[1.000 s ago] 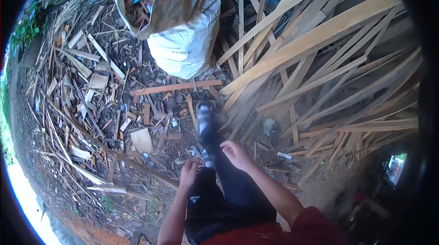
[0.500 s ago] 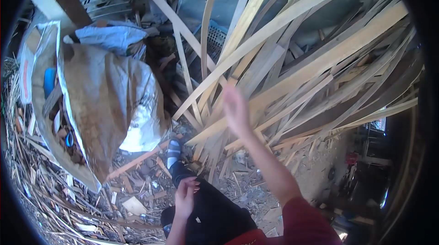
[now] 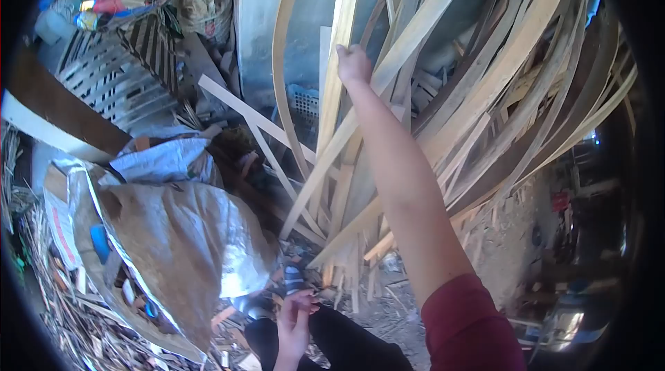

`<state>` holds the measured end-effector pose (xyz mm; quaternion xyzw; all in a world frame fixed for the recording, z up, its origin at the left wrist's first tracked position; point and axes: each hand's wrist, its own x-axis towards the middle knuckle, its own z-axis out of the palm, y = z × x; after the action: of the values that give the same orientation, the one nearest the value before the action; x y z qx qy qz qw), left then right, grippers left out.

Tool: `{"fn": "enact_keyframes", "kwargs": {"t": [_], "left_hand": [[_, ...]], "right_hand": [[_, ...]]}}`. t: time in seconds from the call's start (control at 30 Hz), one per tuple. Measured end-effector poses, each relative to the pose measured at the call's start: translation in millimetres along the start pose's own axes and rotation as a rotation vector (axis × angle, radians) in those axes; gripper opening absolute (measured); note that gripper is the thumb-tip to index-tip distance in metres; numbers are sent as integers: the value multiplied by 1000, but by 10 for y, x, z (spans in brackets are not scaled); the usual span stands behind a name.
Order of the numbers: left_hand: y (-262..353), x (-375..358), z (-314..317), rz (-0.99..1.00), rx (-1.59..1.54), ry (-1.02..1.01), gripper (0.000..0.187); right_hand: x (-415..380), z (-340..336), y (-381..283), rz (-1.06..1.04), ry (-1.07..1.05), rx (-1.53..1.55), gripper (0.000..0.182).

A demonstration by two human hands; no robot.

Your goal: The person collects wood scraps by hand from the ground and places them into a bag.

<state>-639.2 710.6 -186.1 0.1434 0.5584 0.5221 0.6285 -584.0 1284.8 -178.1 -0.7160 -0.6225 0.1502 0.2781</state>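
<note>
My right hand point(image 3: 355, 66) is stretched forward, its fingers closed around the upper part of a pale yellow wooden strip point(image 3: 338, 104). The strip stands nearly upright among many leaning strips. A long, slightly curved wooden strip point(image 3: 388, 69) crosses just behind my right forearm. Low in the view, my left hand point(image 3: 294, 317) hovers above my dark-trousered leg, near my striped sock point(image 3: 294, 279). Its fingers are loosely bent and apart from the thumb, and nothing shows in it.
A large brown sack point(image 3: 166, 232) of wood scraps lies open at the left. Behind it are a slatted crate point(image 3: 118, 80) and a blue-grey wall point(image 3: 256, 31). A plastic basket point(image 3: 305, 99) sits behind the strips. Wood offcuts litter the ground.
My right hand has moved up and forward from the middle of the pile and taken hold of the yellow strip. The view has tilted upward. My left hand stays low, by my leg.
</note>
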Motion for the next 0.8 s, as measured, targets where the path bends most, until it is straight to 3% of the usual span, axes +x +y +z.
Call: {"fn": "enact_keyframes", "kwargs": {"t": [0.33, 0.43, 0.63, 0.8], "left_hand": [[918, 360, -262, 185, 290, -10, 22], [1280, 605, -235, 302, 401, -25, 23], [2156, 1083, -98, 569, 442, -40, 29], [2641, 1225, 30, 610, 462, -82, 33]], "right_hand": [[-862, -482, -219, -296, -66, -7, 30], [-1178, -521, -245, -447, 34, 24, 28], [-1312, -594, -171, -451, 69, 56, 26], [-1489, -753, -235, -463, 44, 157, 27]]}}
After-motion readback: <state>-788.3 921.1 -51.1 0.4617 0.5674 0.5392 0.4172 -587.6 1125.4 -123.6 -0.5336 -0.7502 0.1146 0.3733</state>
